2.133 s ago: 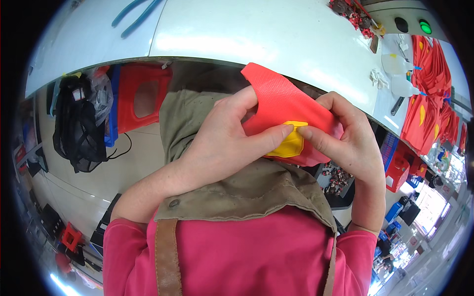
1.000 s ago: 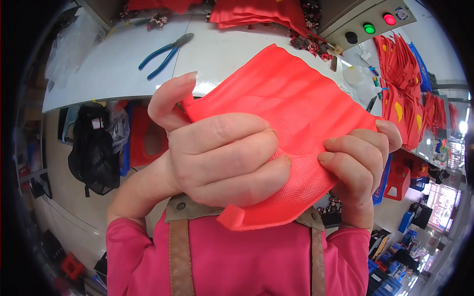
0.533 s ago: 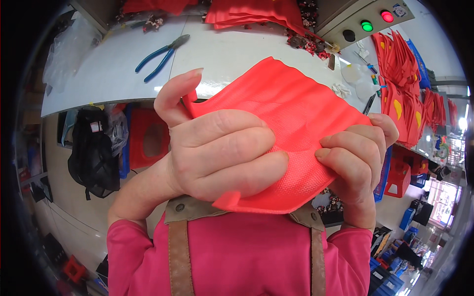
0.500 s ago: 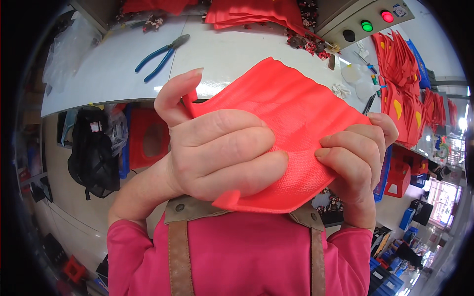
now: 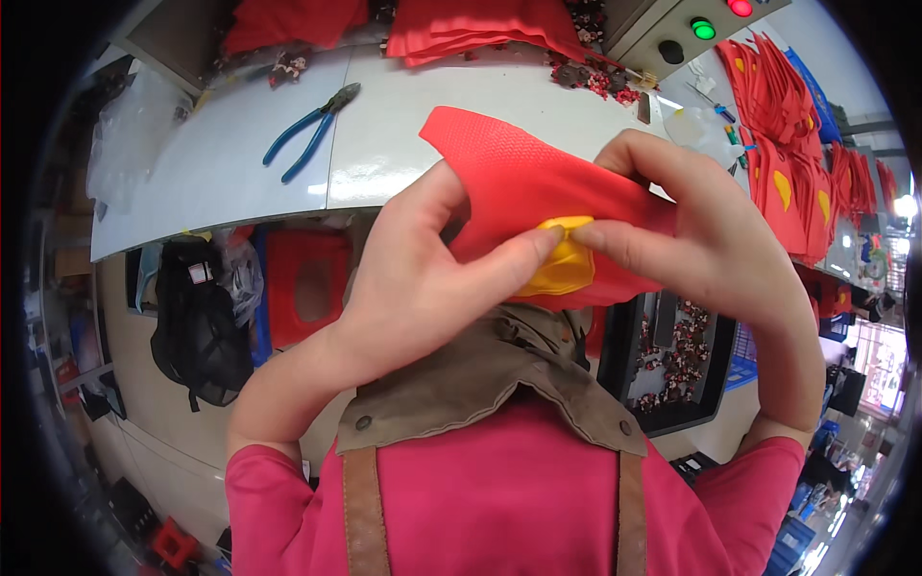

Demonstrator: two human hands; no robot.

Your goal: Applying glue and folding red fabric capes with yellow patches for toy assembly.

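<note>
white table (image 5: 394, 154) across the far side carries blue-handled pliers (image 5: 331, 104) at left and stacked red sheets (image 5: 471, 34) beyond. just near of its edge, the left hand (image 5: 423, 259) and right hand (image 5: 687, 226) each have their grip clamped on a red textured piece (image 5: 519, 158), thumbs at its yellow patch (image 5: 562, 274). uneven thumb pressure could crease the patch; a slack grip could drop the piece toward the black tray (image 5: 672, 420) at right.

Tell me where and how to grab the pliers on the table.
Probably best around both blue handles, from the near side of the table: the pliers lie flat, metal nose pointing away, handles spread apart toward the near edge.
</note>
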